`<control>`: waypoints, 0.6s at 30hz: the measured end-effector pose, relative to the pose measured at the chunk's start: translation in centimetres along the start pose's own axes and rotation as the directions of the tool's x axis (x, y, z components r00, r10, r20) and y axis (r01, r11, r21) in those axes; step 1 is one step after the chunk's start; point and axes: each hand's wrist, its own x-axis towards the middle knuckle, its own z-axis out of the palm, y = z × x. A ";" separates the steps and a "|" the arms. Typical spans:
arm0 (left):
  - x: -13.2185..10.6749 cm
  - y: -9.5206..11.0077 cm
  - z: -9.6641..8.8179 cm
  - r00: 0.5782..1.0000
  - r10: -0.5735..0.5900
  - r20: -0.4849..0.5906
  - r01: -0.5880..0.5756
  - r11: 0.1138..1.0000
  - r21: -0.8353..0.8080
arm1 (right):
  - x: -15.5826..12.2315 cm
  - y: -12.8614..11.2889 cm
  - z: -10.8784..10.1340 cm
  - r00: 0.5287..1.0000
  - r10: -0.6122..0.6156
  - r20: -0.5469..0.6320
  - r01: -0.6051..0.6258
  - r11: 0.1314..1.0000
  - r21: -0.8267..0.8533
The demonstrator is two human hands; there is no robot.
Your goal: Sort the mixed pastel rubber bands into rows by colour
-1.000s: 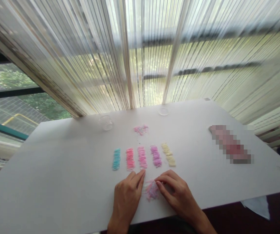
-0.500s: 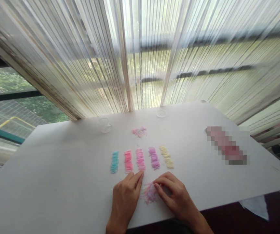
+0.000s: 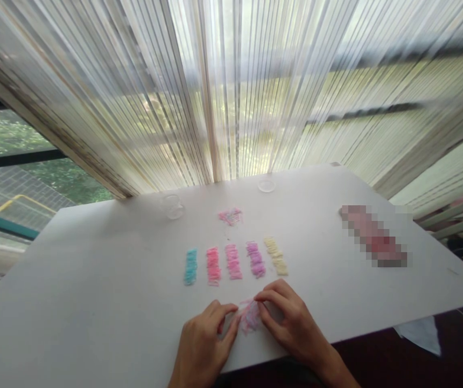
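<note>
A small mixed heap of pink, purple and pale thin pieces (image 3: 250, 317) lies near the white table's front edge. My left hand (image 3: 205, 339) rests just left of the heap with fingers curled, thumb and forefinger close together at its edge. My right hand (image 3: 290, 320) sits on the heap's right side, fingertips pressed into it. Beyond the hands lie sorted rows: blue (image 3: 190, 266), coral pink (image 3: 213, 265), pink (image 3: 233, 261), purple (image 3: 255, 259) and yellow (image 3: 276, 256). What my fingers pinch, if anything, is too small to make out.
A further small pink pile (image 3: 230, 216) lies behind the rows. Two clear glass cups (image 3: 172, 205) (image 3: 266, 185) stand near the table's (image 3: 94, 269) far edge. A blurred pink object (image 3: 372, 235) lies at the right. Striped curtains hang behind.
My left hand has drawn back toward me and curled its fingers; earlier they lay stretched toward the pink row. The right hand stays on the heap.
</note>
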 end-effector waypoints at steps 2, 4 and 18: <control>0.0 0.1 0.1 1.000 0.001 0.007 -0.001 1.000 -0.006 | -0.1 0.0 0.0 1.000 -0.007 0.022 0.007 1.000 -0.014; 0.0 0.2 0.2 1.000 -0.005 0.028 0.005 1.000 -0.010 | -0.1 0.0 0.0 0.999 -0.009 0.041 0.010 1.000 -0.025; 0.2 0.0 0.6 1.000 0.023 -0.001 -0.023 0.998 -0.053 | -0.1 -0.1 -0.1 0.996 -0.001 0.090 0.003 1.000 -0.019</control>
